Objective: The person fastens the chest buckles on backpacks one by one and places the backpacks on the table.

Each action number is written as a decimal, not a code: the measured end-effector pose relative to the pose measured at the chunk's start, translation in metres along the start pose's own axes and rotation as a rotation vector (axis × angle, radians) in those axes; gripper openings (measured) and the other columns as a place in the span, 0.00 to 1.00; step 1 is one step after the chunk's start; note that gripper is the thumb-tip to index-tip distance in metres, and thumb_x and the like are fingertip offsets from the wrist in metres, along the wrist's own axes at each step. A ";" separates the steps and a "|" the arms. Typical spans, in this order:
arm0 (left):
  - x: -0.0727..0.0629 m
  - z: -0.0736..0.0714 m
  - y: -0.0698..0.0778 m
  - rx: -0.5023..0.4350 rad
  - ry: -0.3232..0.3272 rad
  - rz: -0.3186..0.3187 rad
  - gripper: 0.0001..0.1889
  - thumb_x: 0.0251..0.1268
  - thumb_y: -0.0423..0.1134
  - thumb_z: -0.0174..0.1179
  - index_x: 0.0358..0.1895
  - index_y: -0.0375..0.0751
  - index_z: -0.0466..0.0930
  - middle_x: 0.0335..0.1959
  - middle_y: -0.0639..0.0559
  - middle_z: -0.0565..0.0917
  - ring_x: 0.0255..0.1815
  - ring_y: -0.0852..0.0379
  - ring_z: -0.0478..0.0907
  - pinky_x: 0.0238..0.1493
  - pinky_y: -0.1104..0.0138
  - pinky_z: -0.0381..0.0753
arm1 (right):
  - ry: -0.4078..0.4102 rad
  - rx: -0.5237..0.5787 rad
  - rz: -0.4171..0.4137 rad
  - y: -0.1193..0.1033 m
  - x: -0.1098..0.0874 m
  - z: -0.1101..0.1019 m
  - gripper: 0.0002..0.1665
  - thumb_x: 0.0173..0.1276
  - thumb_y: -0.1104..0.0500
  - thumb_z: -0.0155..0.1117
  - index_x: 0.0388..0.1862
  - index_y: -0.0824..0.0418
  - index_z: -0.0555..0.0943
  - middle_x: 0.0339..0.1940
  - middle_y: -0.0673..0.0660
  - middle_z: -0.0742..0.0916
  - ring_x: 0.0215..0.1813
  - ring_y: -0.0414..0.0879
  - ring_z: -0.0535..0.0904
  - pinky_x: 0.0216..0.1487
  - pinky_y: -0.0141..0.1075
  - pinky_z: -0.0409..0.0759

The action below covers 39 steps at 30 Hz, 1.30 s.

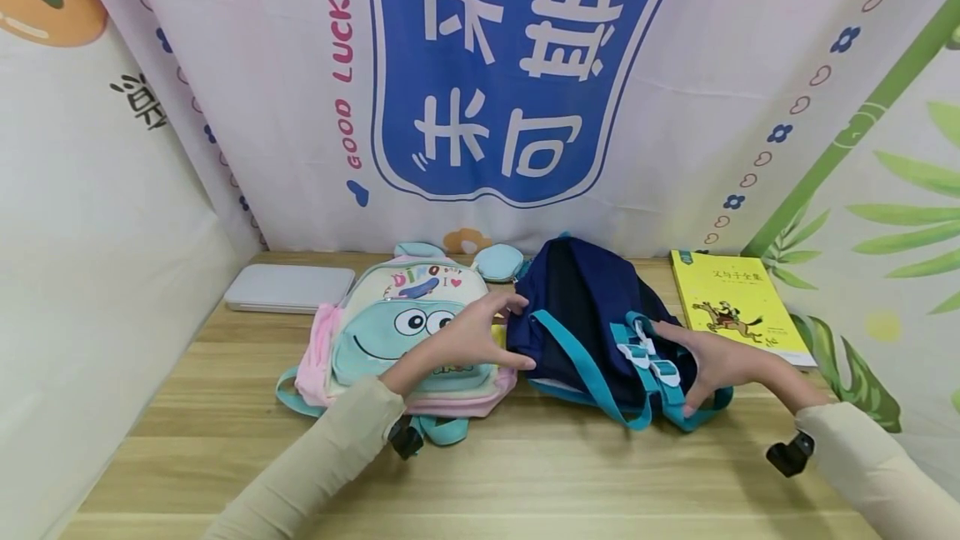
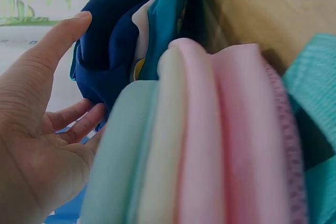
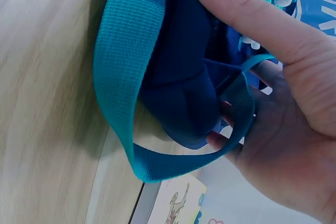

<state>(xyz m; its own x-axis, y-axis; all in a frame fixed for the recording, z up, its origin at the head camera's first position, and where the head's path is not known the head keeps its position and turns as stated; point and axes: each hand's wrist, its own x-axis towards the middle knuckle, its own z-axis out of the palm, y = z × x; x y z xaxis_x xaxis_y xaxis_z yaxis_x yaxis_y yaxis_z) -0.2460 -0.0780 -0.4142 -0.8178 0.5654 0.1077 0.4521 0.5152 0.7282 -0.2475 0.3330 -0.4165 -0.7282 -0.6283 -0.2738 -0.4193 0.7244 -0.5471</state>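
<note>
Navy backpack, held at opposite ends by the left hand and right hand, wants even pressure, without snagging the teal strap.

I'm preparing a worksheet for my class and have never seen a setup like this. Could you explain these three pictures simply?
There's no machine, just a person's bare left hand and right hand. The wide picture comes from a camera worn on the head, looking down; the others come from cameras on the left and right wrists.

On the wooden table lie a pink-and-mint backpack, a navy backpack with teal straps, a yellow book, a flat pale case and a small light-blue pouch. The hands grip the navy backpack at its two ends; nothing else is held.
</note>
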 end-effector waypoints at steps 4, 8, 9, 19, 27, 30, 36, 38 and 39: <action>-0.002 0.005 -0.002 -0.001 -0.015 -0.030 0.45 0.52 0.53 0.79 0.72 0.43 0.68 0.64 0.47 0.78 0.65 0.49 0.76 0.68 0.56 0.76 | 0.003 0.022 -0.039 0.004 0.000 -0.001 0.77 0.41 0.51 0.89 0.80 0.73 0.51 0.80 0.77 0.56 0.77 0.80 0.49 0.68 0.73 0.61; -0.003 0.008 -0.004 -0.013 -0.016 -0.049 0.47 0.51 0.54 0.79 0.74 0.44 0.66 0.64 0.48 0.78 0.64 0.49 0.77 0.68 0.55 0.76 | 0.010 0.074 -0.075 0.006 0.000 0.000 0.77 0.41 0.54 0.89 0.81 0.72 0.50 0.81 0.77 0.53 0.78 0.83 0.39 0.69 0.78 0.49; -0.004 0.008 -0.005 -0.013 -0.015 -0.053 0.48 0.51 0.54 0.79 0.74 0.44 0.66 0.64 0.48 0.78 0.64 0.49 0.76 0.68 0.55 0.76 | 0.014 0.085 -0.079 0.007 0.000 0.001 0.77 0.41 0.54 0.89 0.81 0.72 0.50 0.81 0.77 0.52 0.78 0.83 0.36 0.68 0.79 0.47; -0.006 0.013 -0.008 -0.012 -0.015 -0.074 0.48 0.51 0.54 0.79 0.74 0.45 0.65 0.63 0.47 0.78 0.63 0.48 0.77 0.67 0.55 0.77 | 0.049 0.087 -0.092 0.011 -0.001 0.004 0.74 0.40 0.53 0.89 0.80 0.71 0.55 0.81 0.79 0.50 0.77 0.83 0.33 0.65 0.83 0.42; -0.006 0.013 -0.007 0.027 -0.027 -0.096 0.50 0.50 0.57 0.78 0.76 0.46 0.64 0.67 0.47 0.74 0.63 0.49 0.76 0.65 0.55 0.77 | 0.061 0.088 -0.101 0.014 -0.002 0.005 0.74 0.42 0.51 0.89 0.81 0.70 0.54 0.81 0.80 0.48 0.77 0.84 0.34 0.64 0.83 0.44; -0.006 0.013 -0.005 0.040 -0.034 -0.101 0.51 0.50 0.58 0.78 0.76 0.45 0.63 0.69 0.47 0.72 0.63 0.50 0.75 0.65 0.55 0.78 | 0.065 0.093 -0.107 0.015 -0.002 0.005 0.74 0.43 0.51 0.88 0.81 0.68 0.53 0.80 0.80 0.48 0.77 0.85 0.35 0.64 0.83 0.44; -0.006 0.013 -0.003 0.058 -0.053 -0.102 0.52 0.50 0.58 0.78 0.77 0.44 0.62 0.68 0.46 0.72 0.62 0.50 0.75 0.64 0.56 0.78 | 0.096 0.057 -0.093 0.017 -0.005 0.005 0.74 0.42 0.49 0.89 0.82 0.66 0.54 0.80 0.81 0.48 0.76 0.85 0.39 0.62 0.83 0.52; -0.005 0.014 -0.002 0.067 -0.059 -0.099 0.51 0.51 0.57 0.78 0.77 0.44 0.63 0.68 0.46 0.73 0.61 0.50 0.76 0.63 0.57 0.78 | 0.110 0.042 -0.087 0.018 -0.007 0.004 0.74 0.42 0.49 0.89 0.81 0.67 0.54 0.79 0.83 0.49 0.76 0.86 0.41 0.61 0.82 0.54; -0.004 0.014 -0.001 0.070 -0.061 -0.095 0.51 0.51 0.57 0.78 0.77 0.43 0.63 0.67 0.45 0.74 0.61 0.50 0.76 0.63 0.57 0.79 | 0.112 0.035 -0.081 0.018 -0.008 0.004 0.74 0.42 0.49 0.89 0.81 0.68 0.55 0.79 0.83 0.49 0.76 0.86 0.42 0.61 0.82 0.55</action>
<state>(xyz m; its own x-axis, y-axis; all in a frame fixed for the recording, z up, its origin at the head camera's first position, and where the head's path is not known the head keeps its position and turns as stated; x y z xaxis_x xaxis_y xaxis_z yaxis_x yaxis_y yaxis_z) -0.2380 -0.0721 -0.4255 -0.8358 0.5490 -0.0025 0.3990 0.6105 0.6841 -0.2474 0.3501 -0.4273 -0.7496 -0.6471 -0.1389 -0.4612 0.6612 -0.5917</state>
